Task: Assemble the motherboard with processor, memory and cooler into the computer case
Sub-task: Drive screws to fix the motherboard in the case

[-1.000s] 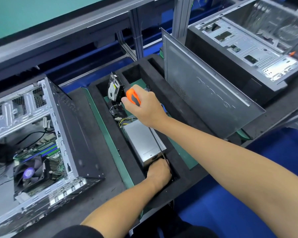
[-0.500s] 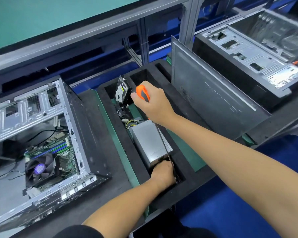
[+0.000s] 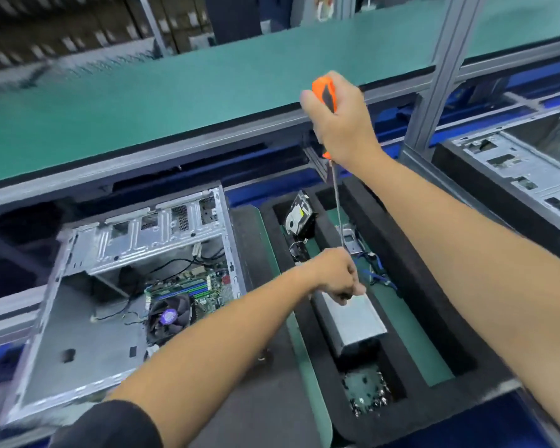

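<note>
Gripping the orange screwdriver [image 3: 325, 93] upright, the right hand [image 3: 340, 124] rides high; the left hand [image 3: 337, 274] pinches its tip. The motherboard [image 3: 188, 291] in the open case [image 3: 88, 344] lies down-left, nearer the left hand.

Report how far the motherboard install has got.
Done: the motherboard with its cooler fan lies inside the open case. In hand: right hand grips the screwdriver; left hand pinches at its tip. Left: probably screwing the board down.
</note>
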Demonstrator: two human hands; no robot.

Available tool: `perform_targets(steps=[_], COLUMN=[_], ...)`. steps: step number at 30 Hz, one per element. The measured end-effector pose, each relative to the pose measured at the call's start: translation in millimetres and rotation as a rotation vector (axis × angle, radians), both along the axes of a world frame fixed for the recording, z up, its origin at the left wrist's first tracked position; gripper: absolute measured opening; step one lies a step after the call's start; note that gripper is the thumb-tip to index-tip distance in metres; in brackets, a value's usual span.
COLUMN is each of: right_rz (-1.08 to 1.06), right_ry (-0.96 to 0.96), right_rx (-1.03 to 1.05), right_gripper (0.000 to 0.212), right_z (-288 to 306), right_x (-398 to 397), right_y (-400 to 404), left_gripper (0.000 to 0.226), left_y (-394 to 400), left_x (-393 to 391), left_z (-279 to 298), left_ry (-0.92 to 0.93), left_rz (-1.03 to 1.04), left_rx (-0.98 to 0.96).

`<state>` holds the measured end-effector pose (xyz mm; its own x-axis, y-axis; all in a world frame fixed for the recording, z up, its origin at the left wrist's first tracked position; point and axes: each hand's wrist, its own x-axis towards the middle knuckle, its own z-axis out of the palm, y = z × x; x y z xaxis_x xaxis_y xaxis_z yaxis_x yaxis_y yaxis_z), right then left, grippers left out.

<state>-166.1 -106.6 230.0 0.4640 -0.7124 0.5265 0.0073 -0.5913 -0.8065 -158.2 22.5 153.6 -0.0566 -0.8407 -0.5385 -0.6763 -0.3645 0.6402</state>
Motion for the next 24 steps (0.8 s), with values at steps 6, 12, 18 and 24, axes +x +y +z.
perform_targets(steps=[6,12,18,24], right_rz=[-0.030,-0.004,0.068,0.105], right_ry=[-0.214,-0.321,-0.285,-0.244], right_rx=[-0.129,-0.150,-0.142,-0.128], right_gripper=[0.033,0.029,0.027,0.025], right_z=[65,80,60,45], right_x=[47,106,155,178], right_y=[29,74,119,138], left_gripper=[0.019,0.020,0.019,0.020], left_y=[20,89,133,151], left_x=[89,168,200,219], left_z=[-1,-21,-52,-71], left_ry=[-0.003,-0.056,-0.136,-0.137], left_rz=[0.197,0.469,0.511,0.508], left_rx=[-0.241,-0.420,-0.432,-0.430])
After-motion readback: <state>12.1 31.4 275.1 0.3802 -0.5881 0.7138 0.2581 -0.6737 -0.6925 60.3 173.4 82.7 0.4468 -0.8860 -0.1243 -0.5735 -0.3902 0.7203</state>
